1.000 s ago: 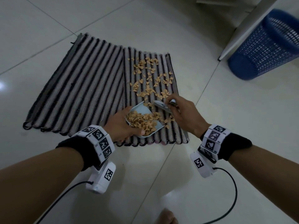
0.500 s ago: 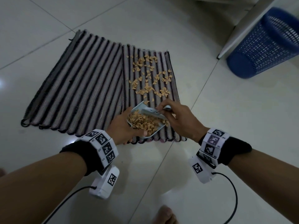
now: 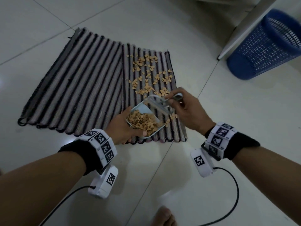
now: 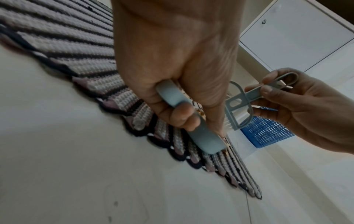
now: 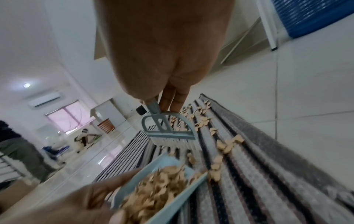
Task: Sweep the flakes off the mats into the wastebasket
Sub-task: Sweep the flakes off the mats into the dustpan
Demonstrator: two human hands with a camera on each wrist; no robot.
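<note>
Two striped mats lie side by side on the floor. The left mat (image 3: 78, 82) is bare; tan flakes (image 3: 149, 74) are scattered over the right mat (image 3: 172, 128). My left hand (image 3: 125, 128) grips the handle of a light blue dustpan (image 3: 143, 118), which is heaped with flakes and sits at the right mat's near end. My right hand (image 3: 184, 108) pinches the handle of a small grey-blue brush (image 3: 161, 103), held just above the pan's open front edge. A few flakes (image 3: 172, 117) lie beside the pan. The blue mesh wastebasket (image 3: 263, 46) stands at the far right.
A white cabinet panel (image 3: 247, 25) stands next to the wastebasket. White floor tiles (image 3: 236, 119) surround the mats. My bare toes (image 3: 164, 216) show at the bottom edge. In the right wrist view a person (image 5: 17, 145) stands far off at the left.
The brush drew flakes toward the dustpan half a second ago and is now raised a little over its front edge. The dustpan has stayed at the near end of the right mat.
</note>
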